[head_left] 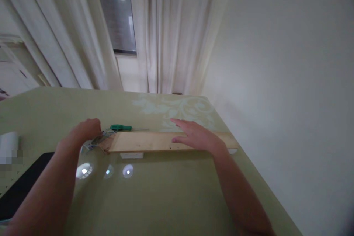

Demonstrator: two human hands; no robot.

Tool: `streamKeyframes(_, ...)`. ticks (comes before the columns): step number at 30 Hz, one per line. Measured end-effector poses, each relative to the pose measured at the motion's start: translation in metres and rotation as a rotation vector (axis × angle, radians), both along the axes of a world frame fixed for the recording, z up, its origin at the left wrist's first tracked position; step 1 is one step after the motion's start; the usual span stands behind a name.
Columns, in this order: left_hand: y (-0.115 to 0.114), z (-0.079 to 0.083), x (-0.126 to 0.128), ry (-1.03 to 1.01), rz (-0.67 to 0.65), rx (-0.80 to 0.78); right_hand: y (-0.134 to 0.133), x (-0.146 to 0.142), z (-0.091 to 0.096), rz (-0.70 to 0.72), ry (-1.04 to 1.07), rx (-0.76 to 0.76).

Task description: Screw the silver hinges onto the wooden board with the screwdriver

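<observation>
A long pale wooden board (149, 141) lies across the table, raised on white blocks; one white block (131, 155) shows under its left part. My right hand (193, 135) is over the board's right half, fingers stretched out and apart, holding nothing. At the left end, my left hand (91, 128) is curled closed beside a small jumble of shiny, clear-looking wrapping or metal bits (94, 143). What its fingers hold, if anything, is hidden. Just behind the board lies a screwdriver with a green handle (121, 127), its thin shaft pointing right.
The pale green glossy table (155, 199) ends at a slanting right edge near a white wall (290, 81). A dark flat object (24, 184) and a white rolled item (9, 143) lie at the left. Cream curtains (177, 33) hang behind the far edge.
</observation>
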State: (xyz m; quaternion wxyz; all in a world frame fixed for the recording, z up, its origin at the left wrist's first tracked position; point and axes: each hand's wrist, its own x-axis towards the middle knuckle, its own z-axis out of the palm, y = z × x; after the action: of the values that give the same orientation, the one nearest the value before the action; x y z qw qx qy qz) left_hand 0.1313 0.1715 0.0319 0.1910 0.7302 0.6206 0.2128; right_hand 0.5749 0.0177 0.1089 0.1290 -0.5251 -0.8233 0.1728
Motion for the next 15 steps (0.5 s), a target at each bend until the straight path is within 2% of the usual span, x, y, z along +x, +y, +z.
streamKeyframes(2,-0.006,0.019,0.007,0.18,-0.042,-0.07,0.0,0.006,0.005,-0.008,0.075,0.062)
streamKeyframes(3,-0.012,0.031,0.013,0.21,-0.087,-0.072,0.0,0.007,0.008,-0.015,0.122,0.098)
streamKeyframes(5,-0.028,0.055,0.032,0.154,-0.183,0.019,-0.002,0.005,0.013,-0.025,0.228,0.171)
streamKeyframes(7,-0.051,0.078,0.061,0.017,-0.302,0.124,-0.005,-0.002,0.019,-0.012,0.359,0.203)
streamKeyframes(9,-0.077,0.094,0.1,-0.202,-0.426,0.173,-0.009,-0.01,0.023,0.037,0.525,0.166)
streamKeyframes(12,-0.111,0.108,0.16,-0.544,-0.575,0.2,-0.016,-0.018,0.027,0.167,0.775,-0.005)
streamKeyframes(15,-0.13,0.115,0.205,-0.799,-0.674,0.182,-0.021,-0.015,0.029,0.241,1.044,-0.159)
